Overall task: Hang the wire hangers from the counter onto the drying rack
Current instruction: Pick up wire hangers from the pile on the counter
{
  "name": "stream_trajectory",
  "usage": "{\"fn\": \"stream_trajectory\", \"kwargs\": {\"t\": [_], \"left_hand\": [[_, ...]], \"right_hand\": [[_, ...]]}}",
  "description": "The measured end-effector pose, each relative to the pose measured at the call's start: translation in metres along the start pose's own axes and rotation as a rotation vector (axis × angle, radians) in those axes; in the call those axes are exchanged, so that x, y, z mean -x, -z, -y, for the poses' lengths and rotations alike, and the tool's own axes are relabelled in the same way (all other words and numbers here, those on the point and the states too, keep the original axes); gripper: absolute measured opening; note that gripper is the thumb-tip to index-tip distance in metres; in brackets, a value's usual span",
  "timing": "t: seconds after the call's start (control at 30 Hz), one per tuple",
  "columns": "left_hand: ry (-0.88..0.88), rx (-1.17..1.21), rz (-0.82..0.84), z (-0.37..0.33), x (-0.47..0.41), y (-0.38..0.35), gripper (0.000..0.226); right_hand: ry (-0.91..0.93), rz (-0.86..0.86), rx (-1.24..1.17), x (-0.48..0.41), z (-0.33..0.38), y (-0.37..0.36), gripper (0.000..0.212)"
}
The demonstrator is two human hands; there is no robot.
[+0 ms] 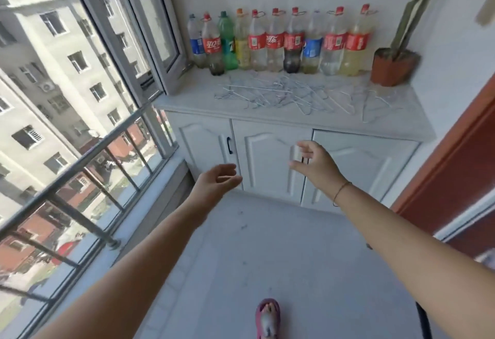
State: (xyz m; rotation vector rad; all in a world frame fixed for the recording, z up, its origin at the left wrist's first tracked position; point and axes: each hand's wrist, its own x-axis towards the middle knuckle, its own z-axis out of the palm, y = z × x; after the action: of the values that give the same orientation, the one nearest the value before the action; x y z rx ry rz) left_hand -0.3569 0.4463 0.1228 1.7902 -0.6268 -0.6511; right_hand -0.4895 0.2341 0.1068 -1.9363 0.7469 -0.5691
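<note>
Both arms out toward 12 o'clock. Left hand (218, 180) and right hand (314, 163) have fingers loosely spread and hold nothing; I judge they're readying a grab. Wire hangers (289, 93) lie tangled on the counter (401, 121) at 12 o'clock, well apart from both hands. Drying rack not in view.

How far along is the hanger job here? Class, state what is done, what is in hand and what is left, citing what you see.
Done: nothing visible. The wire hangers lie tangled on the counter, and no drying rack is in view.
In hand: nothing. The left hand and right hand are open and empty, stretched out short of the counter.
Left: picking up and hanging every hanger.
</note>
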Motion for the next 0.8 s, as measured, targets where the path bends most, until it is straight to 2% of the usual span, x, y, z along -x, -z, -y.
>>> {"fn": "stream_trajectory", "kwargs": {"t": [0.17, 0.5, 0.7, 0.8], "left_hand": [[-0.014, 0.006, 0.080, -0.019, -0.103, -0.021, 0.033], [-0.019, -0.010, 0.157, -0.044, -0.272, -0.056, 0.033], [0.028, -0.007, 0.145, -0.048, -0.359, -0.085, 0.031], [0.072, 0.007, 0.100, -0.048, -0.400, -0.098, 0.030]], "right_hand": [[-0.072, -0.102, -0.016, -0.078, -0.018, 0.021, 0.044], [-0.175, -0.189, -0.092, -0.216, -0.058, 0.043, 0.029], [-0.184, -0.160, -0.115, -0.308, -0.091, 0.054, 0.021], [-0.172, -0.086, -0.106, -0.361, -0.103, 0.053, 0.019]]}}
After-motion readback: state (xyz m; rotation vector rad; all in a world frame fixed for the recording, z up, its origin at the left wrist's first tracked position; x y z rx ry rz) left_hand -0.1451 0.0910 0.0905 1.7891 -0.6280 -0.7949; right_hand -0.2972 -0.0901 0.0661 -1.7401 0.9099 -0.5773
